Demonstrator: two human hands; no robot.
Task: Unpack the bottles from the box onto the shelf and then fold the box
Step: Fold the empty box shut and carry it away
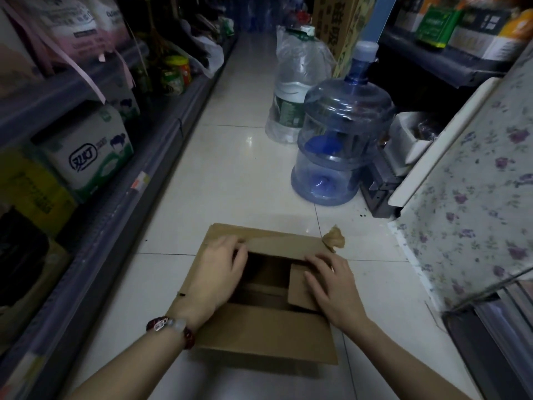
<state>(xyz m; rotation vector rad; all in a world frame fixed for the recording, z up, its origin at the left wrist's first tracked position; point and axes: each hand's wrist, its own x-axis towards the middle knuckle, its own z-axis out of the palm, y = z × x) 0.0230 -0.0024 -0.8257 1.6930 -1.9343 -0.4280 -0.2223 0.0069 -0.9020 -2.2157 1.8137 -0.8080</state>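
Both forearms reached in from the bottom edge, a beaded bracelet [170,330] on the left wrist; the left hand [215,280] lay flat and unclenched on the left flap of the cardboard box [265,336], fingers curled over the far flap's edge; the right hand [334,287] pressed open-palmed on the right inner flap; the box sat on the tiled floor [230,174] under both palms; its dim interior was hard to make out; shelves at left were dark, their lower goods cut off.

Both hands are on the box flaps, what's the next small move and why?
Probably press the flaps down flat. The box on the floor looks empty through its opening, the left hand rests on the left flap and the right hand on the small right flap.
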